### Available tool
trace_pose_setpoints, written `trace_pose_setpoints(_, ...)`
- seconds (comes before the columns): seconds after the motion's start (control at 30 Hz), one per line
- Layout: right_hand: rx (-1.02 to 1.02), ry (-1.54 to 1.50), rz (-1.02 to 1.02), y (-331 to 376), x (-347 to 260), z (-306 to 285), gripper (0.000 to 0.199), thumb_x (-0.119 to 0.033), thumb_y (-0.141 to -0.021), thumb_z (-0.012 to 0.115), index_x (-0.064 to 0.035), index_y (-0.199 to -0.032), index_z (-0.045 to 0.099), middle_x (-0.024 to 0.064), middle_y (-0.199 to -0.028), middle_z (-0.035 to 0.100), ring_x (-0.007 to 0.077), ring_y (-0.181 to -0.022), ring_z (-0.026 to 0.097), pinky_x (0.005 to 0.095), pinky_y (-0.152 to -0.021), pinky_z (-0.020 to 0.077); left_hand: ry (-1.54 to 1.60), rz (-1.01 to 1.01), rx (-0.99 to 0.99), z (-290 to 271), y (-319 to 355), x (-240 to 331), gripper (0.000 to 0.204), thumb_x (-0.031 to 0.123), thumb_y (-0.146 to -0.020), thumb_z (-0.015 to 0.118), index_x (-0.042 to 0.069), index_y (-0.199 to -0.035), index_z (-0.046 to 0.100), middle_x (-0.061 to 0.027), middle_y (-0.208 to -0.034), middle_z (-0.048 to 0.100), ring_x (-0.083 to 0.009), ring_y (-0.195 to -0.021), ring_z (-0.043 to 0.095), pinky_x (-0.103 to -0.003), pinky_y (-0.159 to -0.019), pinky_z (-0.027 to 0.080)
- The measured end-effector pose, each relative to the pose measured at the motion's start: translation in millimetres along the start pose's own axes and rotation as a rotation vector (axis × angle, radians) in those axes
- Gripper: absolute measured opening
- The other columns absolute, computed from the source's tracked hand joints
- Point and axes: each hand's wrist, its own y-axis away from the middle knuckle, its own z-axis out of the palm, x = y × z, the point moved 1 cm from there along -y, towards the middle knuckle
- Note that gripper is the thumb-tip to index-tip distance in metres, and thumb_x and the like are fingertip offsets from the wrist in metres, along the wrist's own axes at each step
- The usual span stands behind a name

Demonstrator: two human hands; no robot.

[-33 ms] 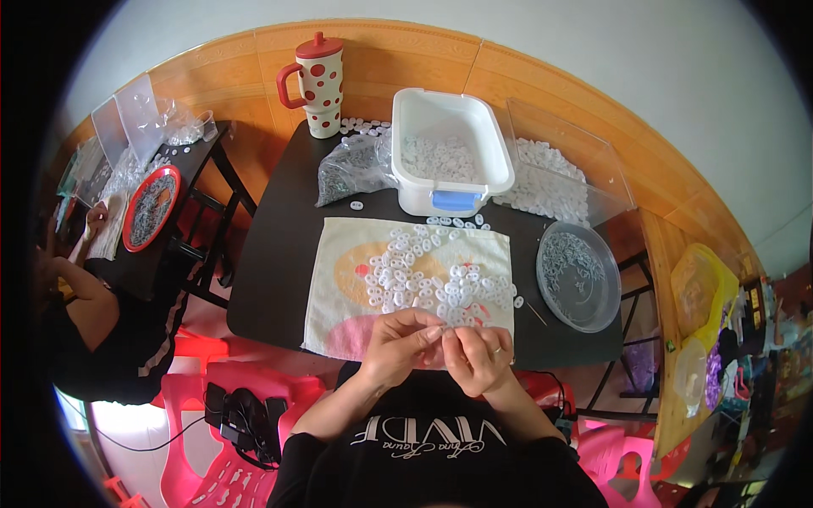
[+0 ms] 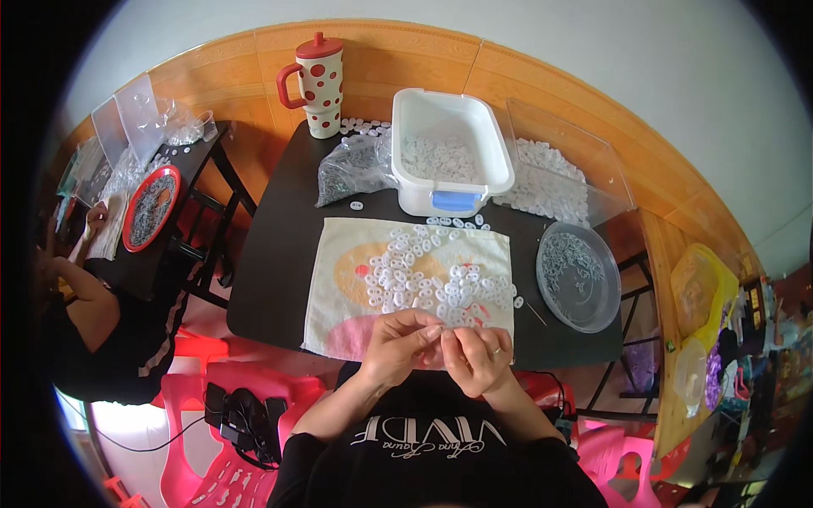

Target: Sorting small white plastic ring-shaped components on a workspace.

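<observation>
Centrally, white tub (image 2: 495, 173) of rings (image 2: 440, 157)

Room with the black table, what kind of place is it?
Likely a home workroom for small piecework. Heaps of little white rings lie on a towel, more fill a white tub, and another person works at a second table nearby.

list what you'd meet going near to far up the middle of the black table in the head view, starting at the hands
hands → cloth strewn with small white rings → white plastic tub holding more white pieces
</observation>
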Motion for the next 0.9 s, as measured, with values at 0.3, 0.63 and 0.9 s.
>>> trace_pose_setpoints(0.3,0.067,-0.634,0.605,5,-11,5,0.018,0.002,-0.085,0.069,0.0060,-0.101,0.064,0.0134,-0.097,0.063,0.0223,-0.075,0.062,0.0312,-0.066,0.0489,-0.021,0.019,0.133,5,-3,-2,0.009,0.002,-0.096,0.060,0.000,-0.099,0.068,-0.0084,-0.087,0.069,-0.0124,-0.070,0.063,-0.024,-0.057,0.050)
trace_pose_setpoints(0.63,0.077,-1.112,1.057,6,-7,11,0.003,0.006,-0.090,0.060,0.0055,-0.089,0.058,0.0076,-0.089,0.058,0.0113,-0.077,0.050,0.0227,-0.071,0.0394,-0.356,0.254,0.116,17,2,1,0.013,-0.004,-0.092,0.064,-0.002,-0.104,0.068,-0.0072,-0.093,0.065,-0.0106,-0.070,0.060,-0.022,-0.059,0.050)
trace_pose_setpoints(0.9,-0.161,-0.896,0.729,-8,3,3,0.006,0.004,-0.089,0.060,0.0025,-0.087,0.055,0.0104,-0.080,0.056,0.0192,-0.068,0.053,0.0297,-0.063,0.0429,-0.426,0.271,0.098,9,0,3,0.006,0.001,-0.095,0.061,-0.001,-0.098,0.066,-0.0024,-0.083,0.062,-0.0060,-0.063,0.057,-0.019,-0.055,0.046)
